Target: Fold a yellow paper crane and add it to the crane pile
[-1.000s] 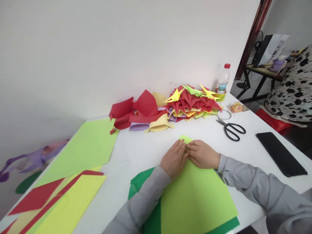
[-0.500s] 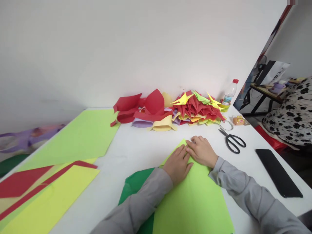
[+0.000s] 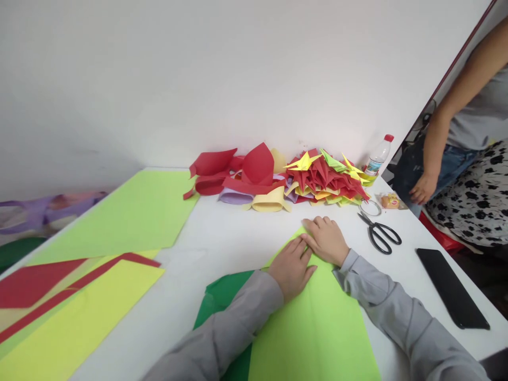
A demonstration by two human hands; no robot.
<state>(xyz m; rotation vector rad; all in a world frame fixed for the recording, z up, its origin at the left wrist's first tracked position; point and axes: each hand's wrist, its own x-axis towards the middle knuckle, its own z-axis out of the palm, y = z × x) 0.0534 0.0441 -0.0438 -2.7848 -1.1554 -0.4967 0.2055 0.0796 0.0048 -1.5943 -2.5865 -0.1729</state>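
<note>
A folded light green paper sheet (image 3: 317,328) lies in front of me on the white table (image 3: 222,243), on top of a dark green sheet (image 3: 220,301). My left hand (image 3: 292,267) lies flat on the sheet near its far tip, fingers stretched out. My right hand (image 3: 326,239) rests right beside it, fingers flat and pressing down on the tip of the fold. The two hands touch at the fingertips. Neither hand holds anything.
A heap of folded red, yellow and green paper shapes (image 3: 325,177) sits by the wall, with curled red scraps (image 3: 234,169) to its left. Black scissors (image 3: 379,233), a tape ring (image 3: 370,207), a bottle (image 3: 378,155), a phone (image 3: 452,288). Large sheets (image 3: 127,217) lie left. Another person (image 3: 460,127) stands at right.
The view has swung, shifting things in frame. Another person has come into view at the right. My hands stay pressed on the green fold, shifted a little along it.
</note>
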